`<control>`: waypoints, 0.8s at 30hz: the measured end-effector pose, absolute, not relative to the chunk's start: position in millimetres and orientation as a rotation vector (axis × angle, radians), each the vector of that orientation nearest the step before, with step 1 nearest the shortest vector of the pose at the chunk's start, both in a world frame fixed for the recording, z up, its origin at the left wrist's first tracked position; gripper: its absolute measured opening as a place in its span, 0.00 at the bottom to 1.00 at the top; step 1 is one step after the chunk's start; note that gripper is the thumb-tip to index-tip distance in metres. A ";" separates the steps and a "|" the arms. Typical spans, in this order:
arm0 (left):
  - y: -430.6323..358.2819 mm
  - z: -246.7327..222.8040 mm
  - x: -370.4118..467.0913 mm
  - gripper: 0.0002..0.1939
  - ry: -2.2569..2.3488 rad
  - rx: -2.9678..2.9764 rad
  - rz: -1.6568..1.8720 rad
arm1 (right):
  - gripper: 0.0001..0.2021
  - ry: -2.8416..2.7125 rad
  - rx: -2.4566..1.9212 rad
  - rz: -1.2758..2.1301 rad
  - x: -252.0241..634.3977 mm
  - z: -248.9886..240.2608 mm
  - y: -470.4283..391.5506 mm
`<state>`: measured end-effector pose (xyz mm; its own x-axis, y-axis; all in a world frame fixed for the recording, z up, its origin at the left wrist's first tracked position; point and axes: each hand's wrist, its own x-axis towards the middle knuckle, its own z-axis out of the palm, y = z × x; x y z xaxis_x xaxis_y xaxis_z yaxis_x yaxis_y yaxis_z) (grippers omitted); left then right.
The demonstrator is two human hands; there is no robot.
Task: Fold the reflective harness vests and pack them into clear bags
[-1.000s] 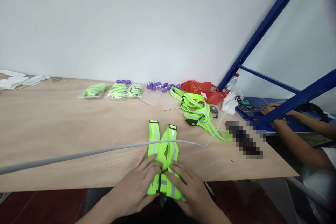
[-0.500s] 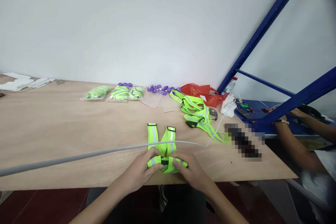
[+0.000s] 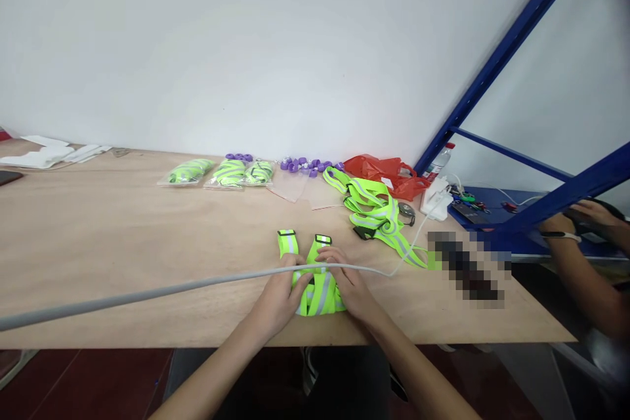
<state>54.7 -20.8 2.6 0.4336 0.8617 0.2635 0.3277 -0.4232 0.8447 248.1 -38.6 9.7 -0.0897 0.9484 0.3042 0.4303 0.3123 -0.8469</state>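
Observation:
A folded neon-green reflective strap bundle (image 3: pixel 322 295) lies near the table's front edge, two buckled strap ends pointing to the wall. My left hand (image 3: pixel 283 292) is closed on its left side, thumb against a dark piece. On the right side, my right hand (image 3: pixel 349 285) lies over the straps with its fingers spread. A grey cable (image 3: pixel 216 281) crosses in front of the view, over the hands. Loose green straps (image 3: pixel 381 210) with black buckles are heaped to the right. Three clear bags of folded green straps, one of them the leftmost bag (image 3: pixel 189 172), sit at the back.
Purple pieces (image 3: pixel 298 165) and a red plastic bag (image 3: pixel 384 174) lie along the wall, clear empty bags (image 3: pixel 290 185) before them. A white power strip (image 3: pixel 437 198) and bottle (image 3: pixel 440 161) stand beside a blue frame (image 3: pixel 506 46). Another person's arm (image 3: pixel 581 269) shows at right.
Both hands have moved away from me, toward the wall, along the bundle. Its near part, earlier held up between the fingers, now lies flat and folded over. The other person's arm has shifted right in view.

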 end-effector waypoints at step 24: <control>-22.7 12.8 24.2 0.47 0.812 2.514 0.434 | 0.39 -2.438 -1.474 0.353 256.4 7.4 -78.7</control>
<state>24.2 -22.7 12.8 0.7761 0.6118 0.1526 0.4665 -0.7199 0.5139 256.4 -78.7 7.4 -0.4456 0.8893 0.1033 0.8234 0.4524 -0.3426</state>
